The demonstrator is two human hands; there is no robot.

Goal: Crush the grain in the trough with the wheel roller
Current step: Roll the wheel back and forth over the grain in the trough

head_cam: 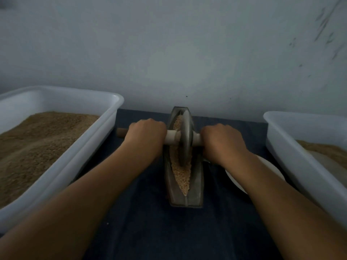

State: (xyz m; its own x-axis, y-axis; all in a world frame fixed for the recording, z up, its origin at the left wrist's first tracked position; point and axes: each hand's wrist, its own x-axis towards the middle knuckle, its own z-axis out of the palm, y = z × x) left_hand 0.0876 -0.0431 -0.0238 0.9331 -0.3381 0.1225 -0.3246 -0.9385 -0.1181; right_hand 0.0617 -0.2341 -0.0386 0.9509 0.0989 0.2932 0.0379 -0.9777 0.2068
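A narrow boat-shaped metal trough [197, 184] lies lengthwise on a dark blue cloth, pointing away from me. Pale tan grain [181, 175] fills its groove. A grey metal wheel roller [185, 136] stands upright in the groove, in the trough's far half. A wooden axle [171, 138] runs through the wheel's hub. My left hand [145, 135] is wrapped around the axle left of the wheel, and my right hand [223, 141] grips it on the right. The axle's left tip pokes out past my left hand.
A large white plastic tub [78, 152] heaped with brown grain sits at the left. Another white tub [293, 152] with some grain stands at the right. A white plate [236, 180] lies partly under my right forearm. A pale wall rises right behind the trough.
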